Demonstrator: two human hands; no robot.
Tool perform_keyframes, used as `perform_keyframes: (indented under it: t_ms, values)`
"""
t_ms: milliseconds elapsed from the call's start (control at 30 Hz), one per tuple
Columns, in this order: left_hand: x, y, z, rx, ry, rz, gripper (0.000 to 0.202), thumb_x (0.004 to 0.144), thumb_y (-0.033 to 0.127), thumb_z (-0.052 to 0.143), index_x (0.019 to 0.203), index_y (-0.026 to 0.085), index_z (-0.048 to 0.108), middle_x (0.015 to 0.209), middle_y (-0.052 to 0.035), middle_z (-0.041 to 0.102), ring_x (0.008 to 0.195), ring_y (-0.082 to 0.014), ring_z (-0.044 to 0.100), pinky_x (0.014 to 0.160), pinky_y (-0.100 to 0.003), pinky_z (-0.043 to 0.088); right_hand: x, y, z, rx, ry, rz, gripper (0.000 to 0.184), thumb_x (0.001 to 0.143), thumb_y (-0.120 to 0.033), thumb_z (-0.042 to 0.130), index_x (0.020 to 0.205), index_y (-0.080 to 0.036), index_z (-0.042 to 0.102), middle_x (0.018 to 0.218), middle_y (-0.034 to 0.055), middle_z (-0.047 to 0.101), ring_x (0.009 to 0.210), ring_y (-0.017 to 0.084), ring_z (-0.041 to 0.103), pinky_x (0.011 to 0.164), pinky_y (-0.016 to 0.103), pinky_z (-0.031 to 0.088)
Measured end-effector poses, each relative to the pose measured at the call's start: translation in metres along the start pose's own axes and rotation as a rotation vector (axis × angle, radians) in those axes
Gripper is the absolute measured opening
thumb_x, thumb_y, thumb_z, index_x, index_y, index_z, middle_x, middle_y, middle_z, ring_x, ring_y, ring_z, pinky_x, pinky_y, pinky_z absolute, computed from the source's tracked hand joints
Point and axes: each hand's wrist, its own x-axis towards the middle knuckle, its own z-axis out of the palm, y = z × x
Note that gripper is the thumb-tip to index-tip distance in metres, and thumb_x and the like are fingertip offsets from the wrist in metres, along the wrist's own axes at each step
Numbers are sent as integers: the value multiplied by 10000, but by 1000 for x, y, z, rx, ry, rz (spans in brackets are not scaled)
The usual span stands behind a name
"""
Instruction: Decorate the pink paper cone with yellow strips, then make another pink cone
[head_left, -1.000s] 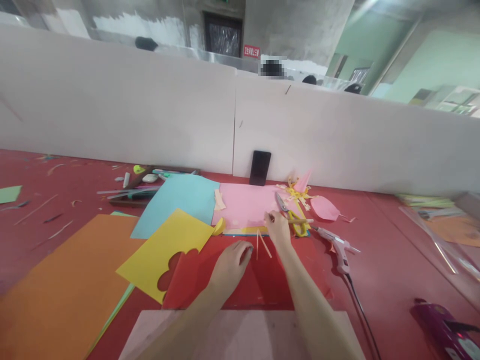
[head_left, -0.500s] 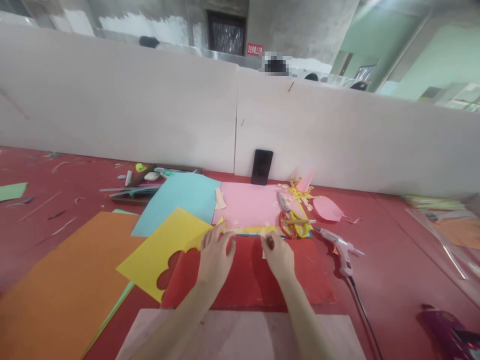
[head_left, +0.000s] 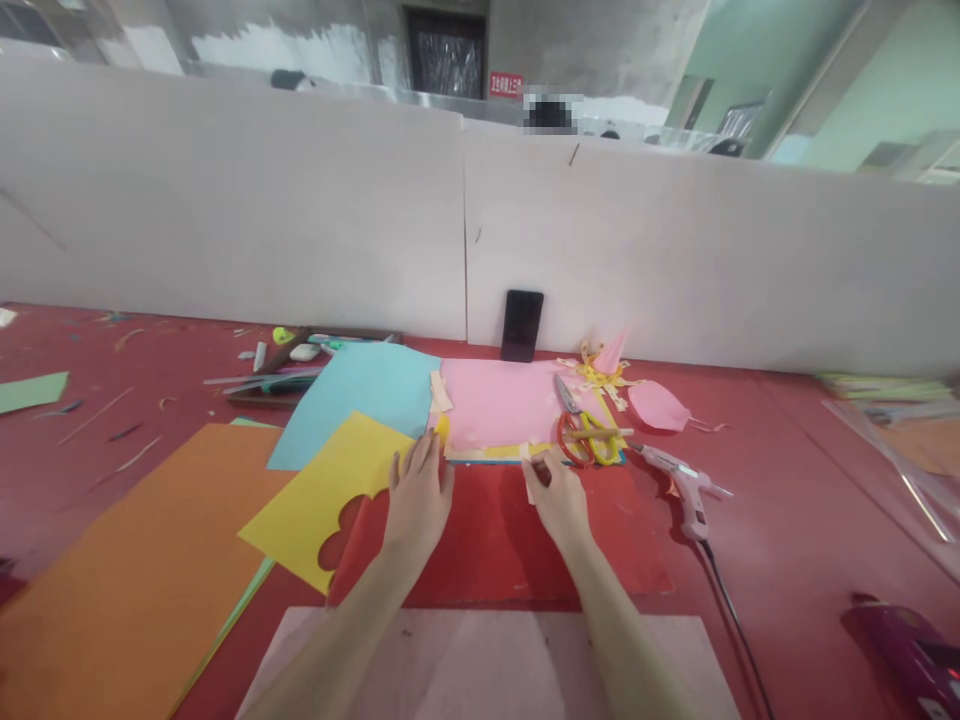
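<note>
My left hand (head_left: 415, 492) lies palm down over the left part of the red sheet (head_left: 487, 540), thumb apart and fingers stretched forward. Its fingertips reach a small yellow paper piece (head_left: 442, 430) at the lower left corner of the pink paper (head_left: 502, 400); whether they press on it I cannot tell. With bent fingers, my right hand (head_left: 559, 492) pinches a small cream paper strip (head_left: 526, 455) at the near edge of the pink paper. Just beyond it lie scissors (head_left: 576, 440) with red and yellow handles, a thin stick across them.
A yellow sheet (head_left: 307, 510), a blue sheet (head_left: 360, 400) and an orange sheet (head_left: 142, 560) spread leftward. At right lies a pink glue gun (head_left: 686, 485) with its cord. A black phone (head_left: 522, 325) leans on the white partition (head_left: 645, 250) behind a pink paper cone (head_left: 611, 352).
My left hand has shifted slightly left and back, and more of the small yellow piece shows beside its fingertips. My right hand keeps its pinch in nearly the same place.
</note>
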Motion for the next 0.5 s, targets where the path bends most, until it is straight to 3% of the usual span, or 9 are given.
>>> perform_keyframes:
  t_ms: [133,300,433,500]
  values:
    - [1,5,-11,42,119,67,454,866,259,276,1284,112,374,1305,-129,430,1222,-253,350,1038,-467,163,0,0,1,-46,-20,-11,239,807,-417,398,771,-239,553,755,-6,644,680,160,590,547,227,346]
    - [-8,15,-13,71,38,97,363,856,299,328,1101,145,547,1149,-114,570,1141,-263,445,1047,-503,86,1,1,4,-94,-18,-28,193,802,-385,420,762,-249,551,758,-18,649,691,158,593,537,223,324]
    - [-7,19,-16,-99,-47,108,302,863,286,326,1030,180,555,964,-75,644,920,-198,575,1021,-421,228,2,0,4,-112,-24,-31,183,805,-381,431,741,-252,542,719,-24,646,653,143,585,520,210,310]
    - [0,11,-22,-151,-34,75,298,865,274,307,1023,182,543,973,-81,628,919,-202,565,937,-369,340,2,0,3,-113,-30,-33,179,805,-381,434,743,-251,540,717,-26,643,658,141,586,511,204,301]
